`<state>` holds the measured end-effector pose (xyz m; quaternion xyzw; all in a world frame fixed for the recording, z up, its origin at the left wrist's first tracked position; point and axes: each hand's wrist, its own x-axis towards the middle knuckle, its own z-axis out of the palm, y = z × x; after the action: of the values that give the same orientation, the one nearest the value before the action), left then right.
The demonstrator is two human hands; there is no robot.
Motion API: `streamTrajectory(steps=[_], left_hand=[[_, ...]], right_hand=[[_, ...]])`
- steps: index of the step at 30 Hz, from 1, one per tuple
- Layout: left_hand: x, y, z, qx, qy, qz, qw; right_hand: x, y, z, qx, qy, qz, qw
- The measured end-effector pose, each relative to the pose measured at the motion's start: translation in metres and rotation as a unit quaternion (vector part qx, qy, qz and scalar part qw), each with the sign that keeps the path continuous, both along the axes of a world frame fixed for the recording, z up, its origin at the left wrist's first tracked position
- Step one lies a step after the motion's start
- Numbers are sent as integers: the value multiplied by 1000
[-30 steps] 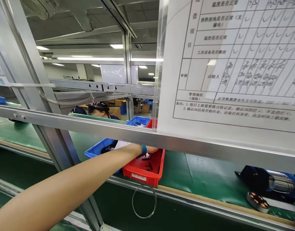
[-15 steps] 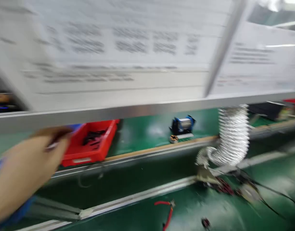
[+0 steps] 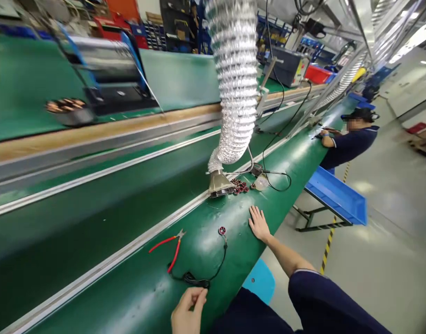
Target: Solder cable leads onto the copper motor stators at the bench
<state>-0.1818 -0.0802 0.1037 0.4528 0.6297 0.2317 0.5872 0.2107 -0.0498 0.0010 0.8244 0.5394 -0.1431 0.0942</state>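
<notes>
My left hand (image 3: 189, 310) is at the bottom, thumb and forefinger pinched at the end of a bundled black cable (image 3: 196, 280). From this bundle a thin lead runs up to a small round motor-like part (image 3: 222, 230) with dark red windings. My right hand (image 3: 259, 224) lies flat on the green bench (image 3: 213, 257), fingers spread, holding nothing. Between the bundle and the bench's inner rail rest red-handled cutters (image 3: 178, 241), their handles apart. Beyond my right hand sits a pile of similar small round parts (image 3: 239, 186).
A silver flexible duct (image 3: 237, 88) hangs down to a hood (image 3: 220, 184) over the bench. On the upper shelf stand a blue-framed roll holder (image 3: 108, 65) and a round tin (image 3: 70, 111). A blue tray (image 3: 338, 195) is at right; a co-worker (image 3: 355, 134) sits farther along.
The view has swung right and down. A blurred hand was in front of a red bin at left; now my left hand is at the cable and my right hand rests on the bench.
</notes>
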Motion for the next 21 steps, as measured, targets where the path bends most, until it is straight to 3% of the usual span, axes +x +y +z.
streamTrajectory(steps=[4, 8, 11, 15, 21], left_hand=[[70, -15, -51, 187, -60, -166, 966], [121, -28, -86, 250, -74, -253, 932], [138, -29, -109, 272, -27, -263, 925], [146, -32, -136, 380, -27, -242, 892], [160, -49, -156, 400, 104, -214, 885]], right_hand=[[12, -13, -11, 37, -8, 31, 999], [19, -19, -21, 64, -23, 59, 996], [22, -21, -26, 90, -31, 78, 992], [26, -24, -31, 107, -43, 95, 989], [32, -29, -39, 134, -46, 120, 983]])
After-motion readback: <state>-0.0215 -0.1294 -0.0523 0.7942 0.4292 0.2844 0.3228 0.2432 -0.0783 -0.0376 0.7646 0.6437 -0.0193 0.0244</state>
